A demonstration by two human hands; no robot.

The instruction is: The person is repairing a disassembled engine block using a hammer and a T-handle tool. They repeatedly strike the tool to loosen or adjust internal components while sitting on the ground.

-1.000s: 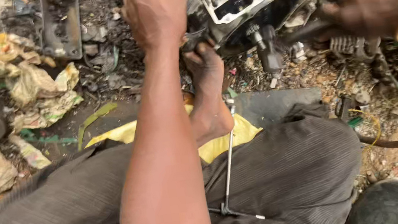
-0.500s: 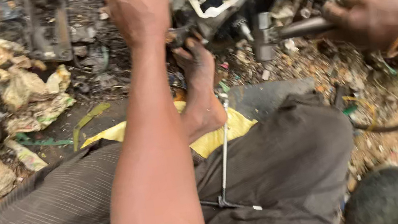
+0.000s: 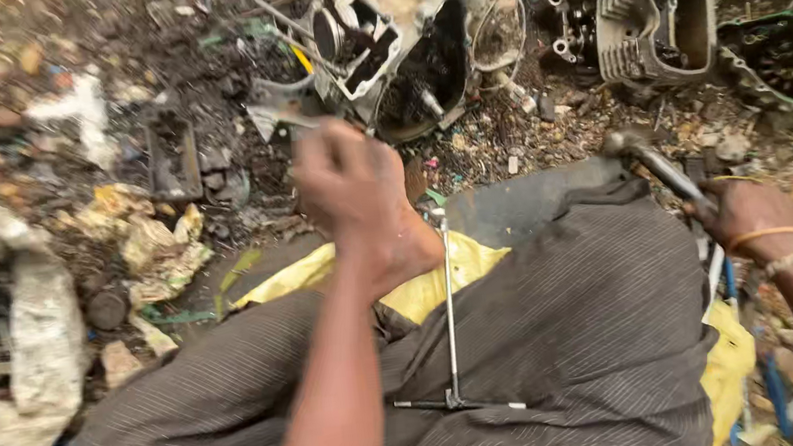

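Observation:
My left hand (image 3: 352, 188) is curled into a fist just in front of a dirty engine crankcase (image 3: 394, 42) on the ground. I cannot see whether anything is inside the fist. My right hand (image 3: 754, 219) grips the handle of a hammer, and the hammer's metal head (image 3: 623, 140) points up-left beside my right knee. A long T-handle wrench (image 3: 450, 327) lies across my lap on the grey striped trousers (image 3: 581, 331). A yellow cloth (image 3: 424, 285) lies under my legs.
A finned engine cylinder (image 3: 654, 20) and a round green-rimmed cover (image 3: 789, 54) lie at the upper right. A dirty white sack (image 3: 17, 330) sits at the left, with crumpled rags (image 3: 153, 248) beside it. Oily soil, stones and small metal parts surround the engine.
My left hand has pulled back from the engine toward my lap. My right hand has lowered the hammer from beside the engine to my right knee. The view has tilted up.

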